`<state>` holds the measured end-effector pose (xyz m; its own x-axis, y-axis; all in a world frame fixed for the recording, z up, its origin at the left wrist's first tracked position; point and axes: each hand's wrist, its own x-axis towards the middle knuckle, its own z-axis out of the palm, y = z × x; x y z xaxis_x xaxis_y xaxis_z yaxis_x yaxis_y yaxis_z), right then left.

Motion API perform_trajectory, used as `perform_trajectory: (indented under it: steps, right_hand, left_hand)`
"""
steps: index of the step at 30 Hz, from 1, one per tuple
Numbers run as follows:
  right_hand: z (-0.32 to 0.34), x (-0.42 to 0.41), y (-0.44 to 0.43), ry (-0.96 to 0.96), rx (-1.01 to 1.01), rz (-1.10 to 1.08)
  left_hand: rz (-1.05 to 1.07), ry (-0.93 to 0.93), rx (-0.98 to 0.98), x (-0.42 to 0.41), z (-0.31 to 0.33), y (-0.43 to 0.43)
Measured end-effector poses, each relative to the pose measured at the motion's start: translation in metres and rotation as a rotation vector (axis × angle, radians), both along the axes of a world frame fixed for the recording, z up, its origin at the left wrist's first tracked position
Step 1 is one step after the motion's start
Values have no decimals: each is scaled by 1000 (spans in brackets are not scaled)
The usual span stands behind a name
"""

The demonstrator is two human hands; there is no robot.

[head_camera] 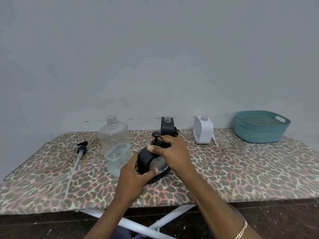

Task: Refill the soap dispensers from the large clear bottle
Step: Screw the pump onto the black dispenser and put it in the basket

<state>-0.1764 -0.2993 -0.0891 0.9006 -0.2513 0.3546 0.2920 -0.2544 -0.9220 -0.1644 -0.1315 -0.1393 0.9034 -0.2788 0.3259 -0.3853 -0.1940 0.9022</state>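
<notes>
A black soap dispenser [151, 161] with a clear ribbed window stands tilted near the middle of the leopard-print table [241, 169], held in both hands. The left hand [133, 176] is wrapped around its lower body, thumb lying across the window; the right hand [174, 150] is closed around its top just below the black pump head [156, 138], thumb pressed on the black shoulder.

Just left of this dispenser lies the large clear bottle [114, 140], uncapped, with a smaller clear container [118, 158] touching its front. Farther left of the dispenser a loose black pump with a long dip tube [77, 159] lies flat on the cloth. Behind the dispenser stands a second black dispenser [167, 125], open-necked, and to that one's right a white dispenser [202, 129], also without a pump. Well to the right of the held dispenser sits a teal plastic basket [259, 130]. No writing or brand mark can be read on anything. A chain bracelet [241, 230] circles the right wrist.
</notes>
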Motion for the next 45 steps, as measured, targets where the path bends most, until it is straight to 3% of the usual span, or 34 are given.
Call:
perform_trajectory:
  steps: [8,12,24,32,45]
  right_hand:
    - [-1,1,-25,27,-58,205]
    - [0,3,-43,149,-225,256]
    - [38,-22,-64,213,-550,225]
    - [90,-60,-113,243,-555,236]
    - [156,-105,-209,168,-701,-113]
  left_hand:
    - [-26,-6,8,1,1,1]
    - [-35,18,-1,1,1,2]
    - [-114,125,-106,-6,17,1]
    - [-242,91,-144,-9,60,-31]
    - [-468,-30,-114,17,121,-162]
